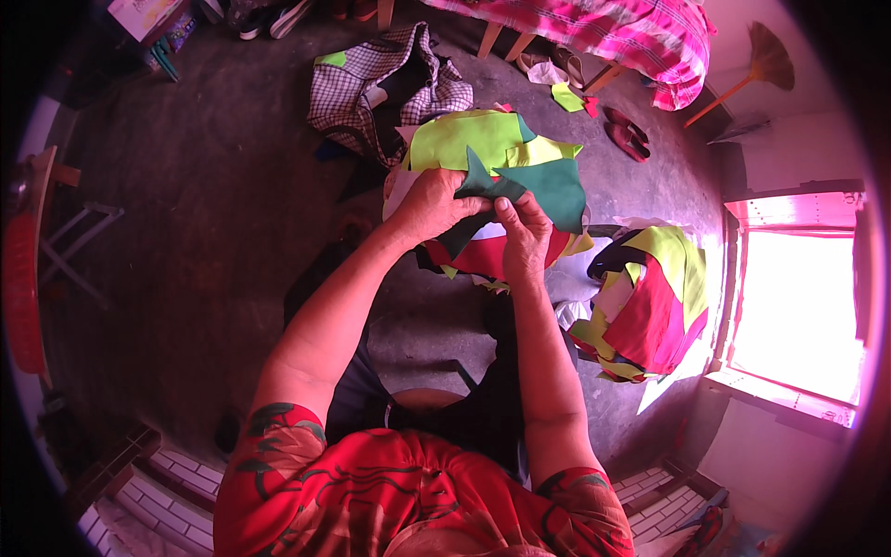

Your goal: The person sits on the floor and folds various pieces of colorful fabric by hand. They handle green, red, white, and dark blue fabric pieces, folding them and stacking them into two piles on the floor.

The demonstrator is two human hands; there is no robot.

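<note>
Both my hands pinch a dark green fabric scrap [492, 188], held above a heap of cloth pieces in front of me. My left hand [434, 206] grips its left side, fingers curled. My right hand [526, 229] holds the right side between thumb and fingers. Beneath and behind lie a lime-green piece [455, 139], a larger green piece [552, 190] and a red piece [557, 247]. How far the held scrap runs under my fingers is hidden.
A second heap of red and lime scraps [654, 306] stands at the right, near the bright window [798, 311]. A checkered cloth bag [353, 97] lies beyond the near heap. Dark red shoes [626, 135] and a broom [766, 65] are at the far right.
</note>
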